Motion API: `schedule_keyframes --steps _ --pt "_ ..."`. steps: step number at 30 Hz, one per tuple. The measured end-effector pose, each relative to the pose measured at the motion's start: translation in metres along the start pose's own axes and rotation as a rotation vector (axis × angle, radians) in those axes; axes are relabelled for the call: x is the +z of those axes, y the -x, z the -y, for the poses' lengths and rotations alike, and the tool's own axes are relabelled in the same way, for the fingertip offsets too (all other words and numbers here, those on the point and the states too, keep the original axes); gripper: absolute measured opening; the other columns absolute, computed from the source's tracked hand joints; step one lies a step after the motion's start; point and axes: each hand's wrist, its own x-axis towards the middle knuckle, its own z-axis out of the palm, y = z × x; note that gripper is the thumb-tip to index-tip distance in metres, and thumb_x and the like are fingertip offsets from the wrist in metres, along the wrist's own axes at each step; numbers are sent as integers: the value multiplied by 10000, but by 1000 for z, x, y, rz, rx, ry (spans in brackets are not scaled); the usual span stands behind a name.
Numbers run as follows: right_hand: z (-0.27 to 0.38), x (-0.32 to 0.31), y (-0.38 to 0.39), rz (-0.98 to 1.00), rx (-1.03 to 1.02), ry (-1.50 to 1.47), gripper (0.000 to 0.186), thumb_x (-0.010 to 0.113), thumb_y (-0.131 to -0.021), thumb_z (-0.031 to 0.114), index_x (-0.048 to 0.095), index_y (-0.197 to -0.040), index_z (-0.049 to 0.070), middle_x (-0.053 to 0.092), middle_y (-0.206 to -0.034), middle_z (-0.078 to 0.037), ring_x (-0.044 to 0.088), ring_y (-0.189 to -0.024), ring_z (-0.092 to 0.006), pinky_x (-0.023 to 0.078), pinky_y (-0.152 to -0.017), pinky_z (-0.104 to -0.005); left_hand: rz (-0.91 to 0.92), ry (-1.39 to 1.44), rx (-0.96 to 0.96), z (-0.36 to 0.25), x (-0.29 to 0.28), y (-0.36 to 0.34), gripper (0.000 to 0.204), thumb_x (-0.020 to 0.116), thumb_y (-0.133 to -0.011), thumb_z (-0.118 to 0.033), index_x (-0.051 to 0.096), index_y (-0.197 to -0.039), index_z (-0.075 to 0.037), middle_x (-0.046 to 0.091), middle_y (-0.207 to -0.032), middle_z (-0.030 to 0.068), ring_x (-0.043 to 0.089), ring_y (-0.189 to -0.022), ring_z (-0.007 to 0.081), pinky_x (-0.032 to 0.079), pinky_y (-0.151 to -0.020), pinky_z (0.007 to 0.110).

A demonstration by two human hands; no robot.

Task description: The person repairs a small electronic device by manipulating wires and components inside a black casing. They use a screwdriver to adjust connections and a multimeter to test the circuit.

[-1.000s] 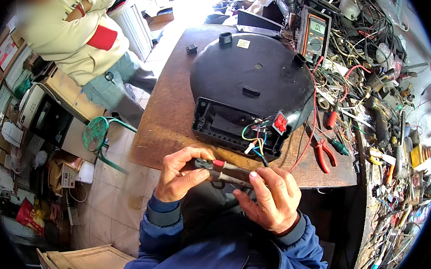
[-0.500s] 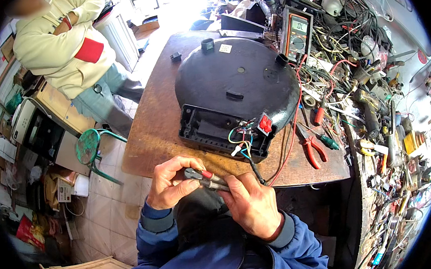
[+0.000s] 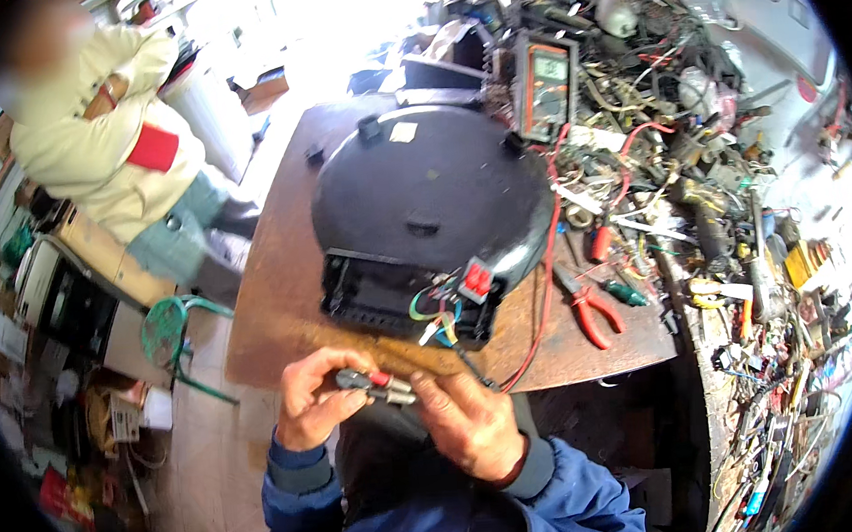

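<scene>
Between my two hands is a small pair of pliers (image 3: pixel 353 379) with a dark head and worn handles, one partly red and the rest bare metal. My left hand (image 3: pixel 307 403) is closed on the head, thumb and fingers pinching it. At the handle ends, the fingertips of my right hand (image 3: pixel 472 426) are closed together. Just beyond lies a round black appliance body (image 3: pixel 430 182), underside up, on the wooden table (image 3: pixel 272 326). Its long compartment (image 3: pixel 359 295) is open at the near side. Coloured wires (image 3: pixel 436 315) and a red rocker switch (image 3: pixel 476 280) stick out there.
Red-handled pliers (image 3: pixel 592 314), a green-handled screwdriver (image 3: pixel 625 293) and a multimeter (image 3: pixel 546 90) with red leads lie to the right. Piled cables and parts (image 3: pixel 705 157) cover the right side. At left stand a green stool (image 3: pixel 166 336) and a person (image 3: pixel 111 140) with folded arms.
My view has shifted, so the table and appliance appear lower and further left. Both hands still hold the small pliers, and more of the handle ends shows beside my right fingers.
</scene>
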Motion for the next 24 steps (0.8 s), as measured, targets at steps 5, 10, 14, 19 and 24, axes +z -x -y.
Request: schedule_keyframes --steps 5,10,14,19,24 --pt "-2 8 2 -1 -49 -42 469 700 -881 81 636 -1341 11 581 -902 -97 656 -710 -252 543 -545 -363 -120 54 24 3 6 9 339 761 -869 -92 639 -1139 71 711 -1063 193 704 -886 205 600 -776 320" --pt "-3 5 6 -34 -66 18 523 681 -878 74 607 -1390 -2 605 -981 -100 668 -765 -237 551 -581 -341 -151 132 29 5 17 3 368 784 -854 -91 633 -1145 77 706 -1043 212 713 -843 217 612 -753 321" --pt "-1 7 7 -45 -73 57 577 684 -856 61 591 -1422 -13 622 -1042 -108 675 -804 -236 561 -620 -332 -195 125 56 8 19 6 356 779 -848 -96 640 -1130 71 704 -1035 211 704 -806 206 604 -745 317" --pt "-1 12 7 -79 -66 52 568 693 -848 51 605 -1405 -18 629 -1040 -113 685 -825 -232 564 -625 -323 -292 93 154 11 36 5 370 795 -852 -179 640 -1098 50 683 -974 173 647 -749 166 556 -684 279" --pt "1 9 6 -63 -56 38 548 723 -855 65 613 -1383 -35 639 -1030 -115 671 -793 -233 560 -634 -327 -315 -11 163 15 35 6 339 760 -848 -196 636 -1061 36 677 -929 143 614 -756 137 525 -690 261"
